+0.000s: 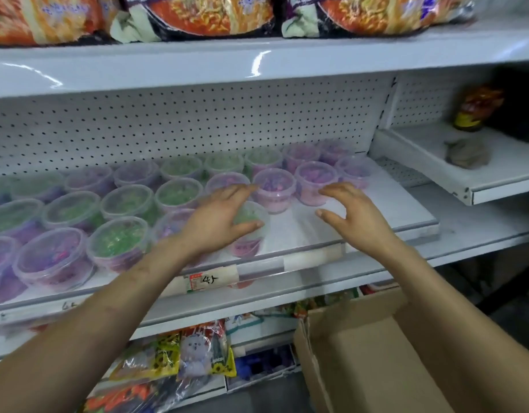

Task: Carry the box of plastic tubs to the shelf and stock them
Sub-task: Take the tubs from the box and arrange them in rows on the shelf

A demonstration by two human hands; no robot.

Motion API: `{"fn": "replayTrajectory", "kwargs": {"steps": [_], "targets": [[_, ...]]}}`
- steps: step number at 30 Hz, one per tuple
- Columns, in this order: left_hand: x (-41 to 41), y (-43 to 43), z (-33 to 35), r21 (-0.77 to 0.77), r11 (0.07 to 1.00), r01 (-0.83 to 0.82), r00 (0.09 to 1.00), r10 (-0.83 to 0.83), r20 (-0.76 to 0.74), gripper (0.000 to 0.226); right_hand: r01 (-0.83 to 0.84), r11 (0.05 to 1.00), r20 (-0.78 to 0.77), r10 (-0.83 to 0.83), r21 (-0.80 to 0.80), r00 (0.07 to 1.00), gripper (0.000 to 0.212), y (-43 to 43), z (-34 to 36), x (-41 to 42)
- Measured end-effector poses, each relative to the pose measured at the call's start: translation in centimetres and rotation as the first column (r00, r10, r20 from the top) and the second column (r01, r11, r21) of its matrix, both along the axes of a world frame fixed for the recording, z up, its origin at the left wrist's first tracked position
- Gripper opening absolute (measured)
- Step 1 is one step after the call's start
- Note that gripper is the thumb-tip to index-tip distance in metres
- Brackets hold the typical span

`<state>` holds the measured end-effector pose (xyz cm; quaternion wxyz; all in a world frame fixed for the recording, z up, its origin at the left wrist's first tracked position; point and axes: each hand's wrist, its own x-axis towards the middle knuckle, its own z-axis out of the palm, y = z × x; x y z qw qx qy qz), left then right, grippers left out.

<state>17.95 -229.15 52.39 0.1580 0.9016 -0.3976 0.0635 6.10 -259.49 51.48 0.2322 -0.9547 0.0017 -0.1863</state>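
Several clear lidded plastic tubs (120,242) with green or purple contents stand in rows on the white middle shelf (391,210). My left hand (218,222) grips one green-filled tub (254,213) at the front of the shelf, fingers over its lid and thumb on its near side. To the right, my right hand (352,216) hovers above bare shelf surface with its fingers spread and nothing in it, just in front of two purple tubs (315,181). The brown cardboard box (361,353) sits low at the right, its flaps open; its inside is hidden.
Noodle packs (197,16) fill the shelf above. A side shelf (495,174) at the right holds a jar (475,111) and a grey lump. Snack packets (197,356) hang below. A price label (209,280) sits on the shelf's front rail.
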Motion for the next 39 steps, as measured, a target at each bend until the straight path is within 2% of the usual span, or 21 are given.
{"fn": "replayTrajectory", "kwargs": {"steps": [5,10,14,19,23,27,30,34,37,39], "targets": [[0.7,-6.3,1.8,0.014,1.0,0.005,1.0,-0.004,-0.023,0.083,0.05,0.998,-0.031,-0.049,0.023,0.998,0.054,-5.9,0.1,-1.6],[0.7,-8.3,2.2,0.021,0.996,-0.082,0.995,0.083,-0.052,0.077,-0.02,0.997,-0.066,0.024,0.068,0.998,0.055,-6.9,-1.5,-1.7],[0.3,-7.3,2.3,0.035,0.993,-0.114,0.993,0.115,-0.021,0.063,-0.043,0.993,-0.082,0.052,0.107,0.995,0.056,-6.1,-1.9,-0.9],[1.1,-3.8,2.2,0.135,0.958,-0.255,0.967,0.254,0.027,0.069,-0.186,0.976,-0.079,0.195,0.113,0.978,0.058,-3.4,-1.9,0.6],[0.4,2.1,1.3,0.191,0.904,-0.384,0.921,0.358,0.157,0.066,-0.329,0.937,-0.04,0.336,0.122,0.941,0.055,1.5,-2.8,2.3],[-1.5,5.2,1.0,0.297,0.835,-0.463,0.886,0.439,0.147,0.077,-0.397,0.918,0.002,0.397,0.022,0.918,0.049,6.9,-3.1,3.9],[-2.8,5.7,1.0,0.318,0.825,-0.468,0.883,0.451,0.129,0.083,-0.407,0.909,0.006,0.409,-0.089,0.913,0.047,10.0,-2.9,4.6],[-3.3,6.1,0.9,0.29,0.863,-0.413,0.91,0.403,0.095,0.073,-0.37,0.908,-0.013,0.375,-0.197,0.927,0.042,11.8,-3.0,4.6],[-3.7,7.1,0.9,0.254,0.909,-0.33,0.94,0.34,0.006,0.069,-0.367,0.906,0.006,0.377,-0.212,0.926,0.039,11.4,-3.2,4.6],[-4.0,7.8,1.1,0.228,0.934,-0.276,0.954,0.294,-0.05,0.058,-0.383,0.9,-0.017,0.388,-0.208,0.922,0.04,11.0,-2.9,4.7]]}}
